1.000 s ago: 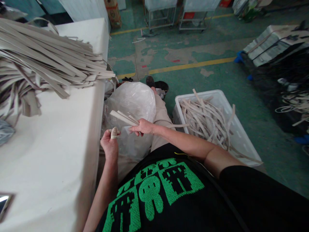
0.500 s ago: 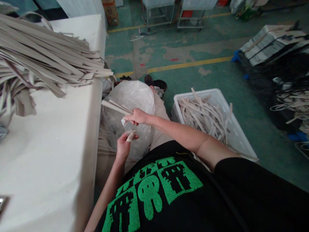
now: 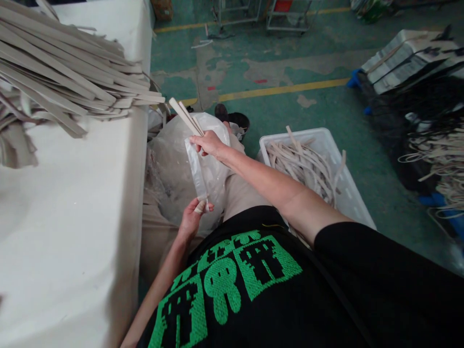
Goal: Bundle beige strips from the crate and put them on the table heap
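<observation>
My right hand [image 3: 209, 143] is raised over my lap and grips a few flat beige strips [image 3: 184, 116] that point up and to the left. A clear film strip [image 3: 197, 171] hangs from them, stretched down to my left hand [image 3: 193, 218]. That hand pinches the film's lower end between a taped thumb and fingers. Behind both hands bulges a big clear plastic bag [image 3: 181, 159].
A white table [image 3: 72, 203] at my left carries a large pile of beige strips [image 3: 68, 82]. A white crate [image 3: 348, 193] with loose strips sits on the green floor to my right. Stacked bundles [image 3: 406, 63] and dark material lie at the far right.
My right hand has lifted the strips up and away. My left hand has dropped lower, and the clear film has lengthened between the two hands.
</observation>
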The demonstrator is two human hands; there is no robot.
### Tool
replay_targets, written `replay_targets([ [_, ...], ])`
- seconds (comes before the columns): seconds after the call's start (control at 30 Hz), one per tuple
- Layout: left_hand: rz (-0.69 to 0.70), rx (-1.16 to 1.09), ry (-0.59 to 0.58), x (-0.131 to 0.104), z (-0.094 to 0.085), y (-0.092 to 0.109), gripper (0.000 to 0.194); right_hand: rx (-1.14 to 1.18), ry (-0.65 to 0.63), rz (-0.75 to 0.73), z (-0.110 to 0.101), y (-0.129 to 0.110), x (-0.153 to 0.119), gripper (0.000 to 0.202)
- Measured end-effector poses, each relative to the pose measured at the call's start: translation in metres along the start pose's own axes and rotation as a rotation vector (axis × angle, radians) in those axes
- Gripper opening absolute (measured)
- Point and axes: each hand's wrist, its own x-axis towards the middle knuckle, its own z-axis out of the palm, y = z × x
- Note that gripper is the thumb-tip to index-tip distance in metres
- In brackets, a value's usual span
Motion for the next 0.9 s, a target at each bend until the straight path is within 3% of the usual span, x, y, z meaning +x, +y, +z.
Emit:
replay_targets([
  [0.23,-0.084,0.134,-0.047,0.004,-0.006,0.001,0.045,-0.039,-0.058,-0.059,0.007,-0.012,0.006,0.024],
  [0.4,-0.215,0.173,-0.116,0.007,-0.010,-0.004,0.042,-0.014,-0.174,0.031,0.017,-0.005,0.000,0.025],
  [0.53,-0.268,-0.075,0.018,0.014,-0.017,-0.002,0.045,-0.011,-0.262,0.137,0.011,0.020,-0.020,0.033],
  [0.63,-0.257,-0.291,0.190,0.021,-0.022,0.008,0.034,-0.028,-0.352,0.261,0.005,0.044,-0.046,0.044],
  [0.7,-0.244,-0.360,0.235,0.024,-0.023,0.014,0.028,-0.021,-0.429,0.350,0.005,0.058,-0.063,0.047],
  [0.8,-0.201,-0.327,0.126,0.023,-0.020,0.017,0.031,-0.017,-0.517,0.408,0.010,0.071,-0.080,0.049],
  [0.9,-0.177,-0.236,-0.003,0.019,-0.013,0.014,0.040,-0.089,-0.489,0.337,0.020,0.075,-0.081,0.043],
])
